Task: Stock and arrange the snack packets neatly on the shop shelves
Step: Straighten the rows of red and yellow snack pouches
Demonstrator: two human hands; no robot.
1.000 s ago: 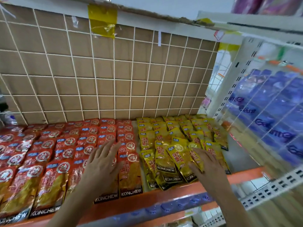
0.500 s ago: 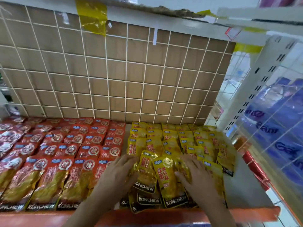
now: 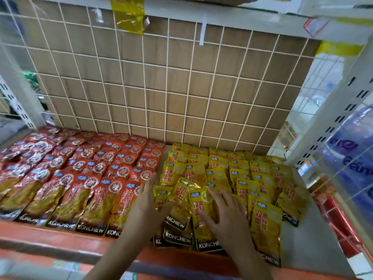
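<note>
Shelf: orange front lip (image 3: 40, 237), pale deck. Back is a white wire grid (image 3: 167, 87) over a brown cardboard sheet (image 3: 232, 110). A strip of yellow tape (image 3: 129, 15) hangs at the top edge.

Left half of the deck: red foil KONCHEW snack packets (image 3: 80, 178). They lie flat in overlapping rows from the back edge to the front lip. Columns look fairly straight, and the bottom labels line up along the lip.

Left hand (image 3: 149, 201): flat, fingers straight and together, pointing toward the back. It rests on the seam where the red block meets the yellow one, with the thumb out over a front yellow packet. It grips nothing.

Right half of the deck: yellow foil KONCHEW snack packets (image 3: 242, 174). The rear rows are tidy. The front row is skewed, with packets overlapping at angles and a few bottoms past the front lip.

Right hand (image 3: 228, 211): palm down, fingers spread and straight, pressing on the loose front yellow packets. No pinch or curl is visible.

Just right of that hand, one long yellow packet (image 3: 266, 229) lies tilted and overhangs the front edge.

A bare strip of deck (image 3: 314, 229) runs along the right edge. A white slotted upright (image 3: 333, 122) stands at the right back corner. Beyond it are blue wrapped packs (image 3: 353, 150) behind wire mesh; their print is too blurred to read.
</note>
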